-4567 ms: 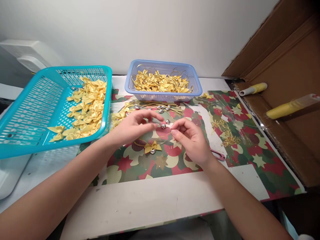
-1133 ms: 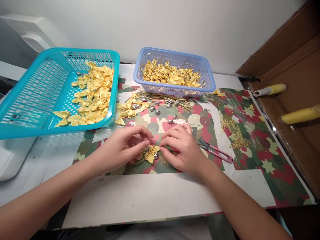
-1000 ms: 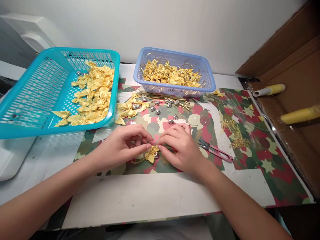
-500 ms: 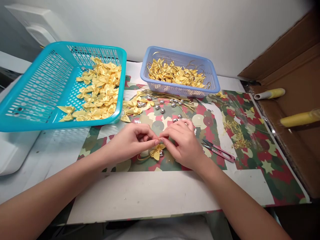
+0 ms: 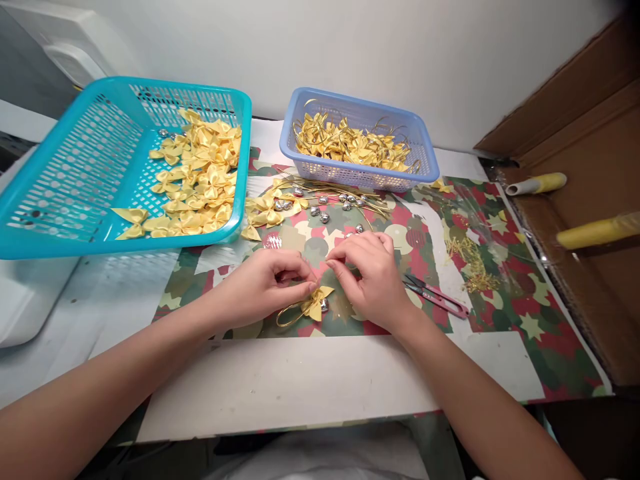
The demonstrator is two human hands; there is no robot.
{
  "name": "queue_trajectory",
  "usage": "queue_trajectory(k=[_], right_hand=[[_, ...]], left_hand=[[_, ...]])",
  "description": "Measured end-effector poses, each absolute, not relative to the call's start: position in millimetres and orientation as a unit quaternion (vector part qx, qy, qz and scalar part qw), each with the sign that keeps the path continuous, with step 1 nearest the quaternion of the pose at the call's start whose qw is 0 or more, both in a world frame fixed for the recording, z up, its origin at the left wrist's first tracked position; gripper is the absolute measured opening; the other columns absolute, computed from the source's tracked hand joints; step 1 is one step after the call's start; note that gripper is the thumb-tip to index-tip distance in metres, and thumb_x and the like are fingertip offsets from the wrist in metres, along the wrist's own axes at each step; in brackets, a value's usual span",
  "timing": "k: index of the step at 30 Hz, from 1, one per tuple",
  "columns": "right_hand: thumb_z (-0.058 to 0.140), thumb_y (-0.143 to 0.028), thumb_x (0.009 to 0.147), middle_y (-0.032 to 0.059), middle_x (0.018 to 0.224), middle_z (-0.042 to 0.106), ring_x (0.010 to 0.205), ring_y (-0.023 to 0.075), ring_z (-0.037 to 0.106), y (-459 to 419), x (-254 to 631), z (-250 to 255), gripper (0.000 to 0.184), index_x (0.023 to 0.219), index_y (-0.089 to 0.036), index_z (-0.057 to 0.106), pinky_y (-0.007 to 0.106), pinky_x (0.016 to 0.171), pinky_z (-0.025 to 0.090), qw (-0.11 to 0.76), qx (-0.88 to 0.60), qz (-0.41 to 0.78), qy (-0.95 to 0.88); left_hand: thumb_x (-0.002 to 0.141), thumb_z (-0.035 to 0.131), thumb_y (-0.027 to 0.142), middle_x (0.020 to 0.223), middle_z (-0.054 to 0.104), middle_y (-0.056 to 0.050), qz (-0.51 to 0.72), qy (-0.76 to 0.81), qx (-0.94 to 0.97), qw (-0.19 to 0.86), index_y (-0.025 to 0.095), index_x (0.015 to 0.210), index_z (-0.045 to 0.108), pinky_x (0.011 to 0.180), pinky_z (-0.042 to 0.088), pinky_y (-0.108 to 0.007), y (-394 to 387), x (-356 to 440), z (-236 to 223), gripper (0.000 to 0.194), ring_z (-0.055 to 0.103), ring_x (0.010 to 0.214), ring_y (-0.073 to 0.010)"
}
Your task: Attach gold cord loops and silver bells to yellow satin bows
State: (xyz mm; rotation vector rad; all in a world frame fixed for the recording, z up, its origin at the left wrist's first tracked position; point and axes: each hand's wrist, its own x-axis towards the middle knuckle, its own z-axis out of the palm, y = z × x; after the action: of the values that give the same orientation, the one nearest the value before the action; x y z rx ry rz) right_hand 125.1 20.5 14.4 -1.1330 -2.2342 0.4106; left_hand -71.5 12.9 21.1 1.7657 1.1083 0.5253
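Note:
My left hand (image 5: pixel 267 283) is closed, thumb and forefinger pinching a gold cord (image 5: pixel 286 317) that curves in a loop below the fingertips. On that cord hangs a yellow satin bow (image 5: pixel 315 305), with a silver bell (image 5: pixel 325 305) against its right side. Just right of it, my right hand (image 5: pixel 367 277) holds thumb and forefinger together in a pinch; anything between them is too small to make out. A gap separates the two hands' fingertips. Near the right wrist lie pink-handled thread snips (image 5: pixel 440 300).
A turquoise basket (image 5: pixel 115 250) holds many yellow bows. Behind stands a blue basket (image 5: pixel 360 175) of bows with gold cords. Loose silver bells (image 5: pixel 325 218), bows (image 5: pixel 263 213) and cords lie between. Gold trimmings (image 5: pixel 475 270) and a cardboard box (image 5: pixel 575 147) are at right.
My right hand has drawn away to the right from the left fingertips, which it met before. The bow and cord loop stay beneath my left hand. The view has shifted slightly.

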Motion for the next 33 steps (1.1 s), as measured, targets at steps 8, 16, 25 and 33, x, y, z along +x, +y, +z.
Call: queue_trajectory(k=[8, 16, 25, 33], right_hand=[[0.049, -0.021, 0.091, -0.0015, 0.077, 0.066, 0.08, 0.0164, 0.056, 18, 127, 18, 0.016, 0.077, -0.022, 0.056, 0.037, 0.087, 0.031, 0.29, -0.405, 0.184, -0.847], [0.051, -0.018, 0.087, -0.002, 0.074, 0.064, 0.081, 0.0158, 0.055, 12, 127, 21, 0.012, 0.077, -0.021, 0.057, 0.037, 0.089, 0.03, 0.286, -0.375, 0.214, -0.855], [0.05, -0.019, 0.087, -0.0018, 0.074, 0.063, 0.079, 0.0156, 0.054, 10, 123, 20, 0.013, 0.076, -0.021, 0.057, 0.036, 0.088, 0.031, 0.271, -0.376, 0.213, -0.86], [0.051, -0.019, 0.088, -0.0015, 0.075, 0.063, 0.08, 0.0159, 0.053, 11, 124, 20, 0.012, 0.078, -0.021, 0.057, 0.037, 0.09, 0.03, 0.277, -0.377, 0.221, -0.856]], left_hand=[[0.083, 0.058, 0.025, 0.061, 0.053, 0.002, 0.221, 0.406, 0.755, 0.466, 0.015, 0.071, 0.065, 0.046, 0.03, -0.019, 12, -78, 20, 0.017, 0.039, 0.052, -0.008], [0.083, 0.059, 0.023, 0.065, 0.055, 0.001, 0.21, 0.365, 0.77, 0.479, 0.016, 0.079, 0.069, 0.047, 0.031, -0.019, 12, -83, 21, 0.013, 0.04, 0.053, -0.008], [0.081, 0.063, 0.029, 0.057, 0.046, 0.004, 0.224, 0.399, 0.727, 0.512, 0.015, 0.077, 0.065, 0.044, 0.029, -0.02, 10, -81, 22, 0.015, 0.034, 0.049, -0.007], [0.083, 0.061, 0.03, 0.049, 0.042, 0.006, 0.212, 0.422, 0.712, 0.519, 0.016, 0.079, 0.067, 0.042, 0.025, -0.02, 8, -81, 21, 0.017, 0.033, 0.046, -0.0072]])
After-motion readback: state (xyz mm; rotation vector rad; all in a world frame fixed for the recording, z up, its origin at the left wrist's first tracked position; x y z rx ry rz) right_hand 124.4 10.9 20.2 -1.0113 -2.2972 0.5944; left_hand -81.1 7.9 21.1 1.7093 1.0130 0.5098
